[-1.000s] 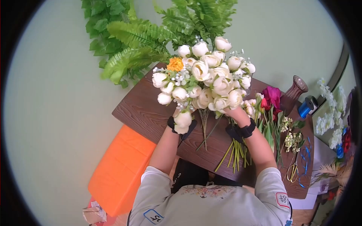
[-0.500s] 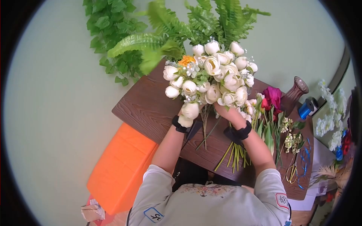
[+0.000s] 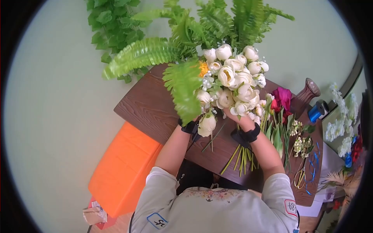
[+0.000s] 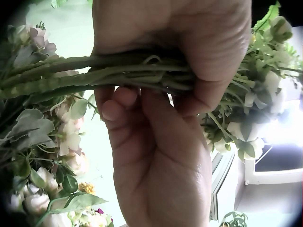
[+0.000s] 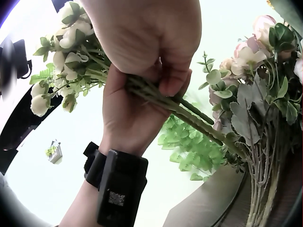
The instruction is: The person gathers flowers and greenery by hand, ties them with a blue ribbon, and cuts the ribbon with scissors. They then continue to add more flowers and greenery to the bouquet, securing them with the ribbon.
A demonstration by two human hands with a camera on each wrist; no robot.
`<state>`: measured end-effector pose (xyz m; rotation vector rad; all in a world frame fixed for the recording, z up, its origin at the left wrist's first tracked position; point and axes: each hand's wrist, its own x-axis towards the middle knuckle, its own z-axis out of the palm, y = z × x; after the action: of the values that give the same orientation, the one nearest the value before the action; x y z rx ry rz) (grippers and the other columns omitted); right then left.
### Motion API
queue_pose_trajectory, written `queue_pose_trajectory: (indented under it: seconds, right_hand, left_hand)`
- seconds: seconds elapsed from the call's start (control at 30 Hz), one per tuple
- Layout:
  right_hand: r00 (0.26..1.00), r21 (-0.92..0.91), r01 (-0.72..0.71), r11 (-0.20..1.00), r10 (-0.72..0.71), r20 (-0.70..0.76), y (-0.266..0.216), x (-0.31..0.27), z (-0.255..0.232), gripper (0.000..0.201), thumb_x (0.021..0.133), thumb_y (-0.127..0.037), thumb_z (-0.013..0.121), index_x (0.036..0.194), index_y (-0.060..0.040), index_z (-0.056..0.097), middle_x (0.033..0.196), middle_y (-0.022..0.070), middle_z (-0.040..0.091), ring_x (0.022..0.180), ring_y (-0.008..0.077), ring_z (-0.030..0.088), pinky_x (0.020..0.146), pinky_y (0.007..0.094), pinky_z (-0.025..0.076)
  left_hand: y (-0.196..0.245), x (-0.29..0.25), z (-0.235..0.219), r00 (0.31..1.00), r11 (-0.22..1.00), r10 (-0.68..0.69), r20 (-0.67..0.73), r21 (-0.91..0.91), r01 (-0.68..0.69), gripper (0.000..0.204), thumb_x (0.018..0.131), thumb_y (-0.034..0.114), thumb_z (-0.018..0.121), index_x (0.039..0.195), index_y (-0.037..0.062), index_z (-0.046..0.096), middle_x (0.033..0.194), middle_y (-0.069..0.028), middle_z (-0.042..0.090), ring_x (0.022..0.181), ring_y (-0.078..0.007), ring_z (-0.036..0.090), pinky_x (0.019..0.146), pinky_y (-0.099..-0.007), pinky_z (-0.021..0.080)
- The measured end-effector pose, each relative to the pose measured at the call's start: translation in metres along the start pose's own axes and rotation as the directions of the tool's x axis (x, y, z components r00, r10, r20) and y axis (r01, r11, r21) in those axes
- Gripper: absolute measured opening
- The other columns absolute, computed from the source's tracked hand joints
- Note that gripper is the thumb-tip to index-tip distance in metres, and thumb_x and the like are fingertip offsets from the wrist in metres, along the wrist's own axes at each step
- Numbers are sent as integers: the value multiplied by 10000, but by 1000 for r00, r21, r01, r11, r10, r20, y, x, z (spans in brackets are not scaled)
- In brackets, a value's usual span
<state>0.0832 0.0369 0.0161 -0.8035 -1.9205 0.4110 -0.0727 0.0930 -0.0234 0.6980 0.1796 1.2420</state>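
Note:
Beneath a large bunch of cream-white flowers (image 3: pixel 235 79), both hands are close together on its green stems (image 4: pixel 128 73). My left hand (image 4: pixel 170 33) curls round the stems in the left wrist view; in the head view, fern and flowers mostly hide it. My right hand (image 5: pixel 147 35) pinches the same stems beside it. Among the blooms is an orange flower (image 3: pixel 203 69). Long fern fronds (image 3: pixel 182 87) spread from the bunch's back and left, one hanging over its left side. A single white bloom (image 3: pixel 207 124) hangs low near the left wrist.
On the brown table (image 3: pixel 142 106), to the right, lie cut flowers (image 3: pixel 281 99), gold-handled scissors (image 3: pixel 300 178) and blue ribbon (image 3: pixel 311 171). A glass vase (image 3: pixel 307 93) and blue spool (image 3: pixel 315 112) are behind. An orange seat (image 3: pixel 120 167) stands left; ivy (image 3: pixel 112 23) hangs behind.
The white flowers and fern have shifted right and turned. A frond has swung down over the bunch's left side, covering some blooms. My left hand has moved slightly right.

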Motion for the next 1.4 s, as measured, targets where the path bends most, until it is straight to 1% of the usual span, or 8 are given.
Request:
queue_pose_trajectory:
  seconds: [0.1,0.13,0.3,0.37,0.57,0.9,0.93,1.4]
  right_hand:
    - [990,-144,125,982,-133,-53,-13,6,1,214,758,-75,508,966,-27,506,930,117,530,860,244,503,751,316,415]
    - [994,-70,-101,992,98,-46,-21,6,2,244,761,-97,520,992,-21,504,935,120,541,846,251,517,736,323,419]
    - [990,-114,-135,984,138,18,-21,1,8,387,680,-87,581,1038,7,468,985,200,524,950,341,494,804,349,404]
    - [994,-285,-111,952,105,-33,-9,-3,11,355,682,-135,604,988,3,485,844,167,557,795,336,541,677,366,436]
    - [969,-189,-241,952,224,-106,-36,10,-13,418,671,-245,660,959,5,490,644,93,481,562,221,477,520,323,397]
    - [992,335,-49,941,7,127,-3,-3,-31,567,682,-217,653,1175,-80,410,1175,62,450,1097,199,405,936,306,306]
    - [987,404,127,906,-157,40,-5,0,-32,505,703,-207,619,1161,-109,430,1195,50,430,1123,211,373,968,323,265]
    - [992,43,121,992,-120,-26,-33,12,-27,392,721,-181,586,1095,-127,483,1117,56,486,1045,218,439,932,314,317]
  left_hand:
    - [-2,-19,3,998,993,47,28,104,-50,381,798,146,499,1136,4,395,1114,-121,464,1002,-228,470,839,-316,389]
    - [2,-19,4,997,988,61,38,137,-65,382,795,147,503,1133,4,397,1112,-121,465,1001,-229,470,839,-317,388]
    - [16,-5,12,988,942,131,82,300,-150,389,781,151,521,1123,5,406,1102,-122,470,1000,-234,470,841,-319,385]
    - [22,-3,14,983,914,154,98,364,-180,392,776,153,528,1119,6,409,1099,-123,472,1000,-236,470,841,-320,384]
    - [29,-22,21,961,793,219,167,543,-275,400,759,159,550,1106,7,420,1087,-123,478,998,-241,469,843,-323,380]
    - [15,-43,47,910,514,262,322,751,-413,415,732,168,587,1085,10,438,1068,-125,489,996,-250,469,847,-328,373]
    - [15,-23,55,904,483,262,338,765,-426,417,729,169,590,1083,11,439,1066,-125,490,995,-251,469,847,-329,373]
    - [15,-30,81,803,-18,259,537,834,-552,438,690,182,641,1054,14,464,1039,-127,504,992,-263,468,852,-336,364]
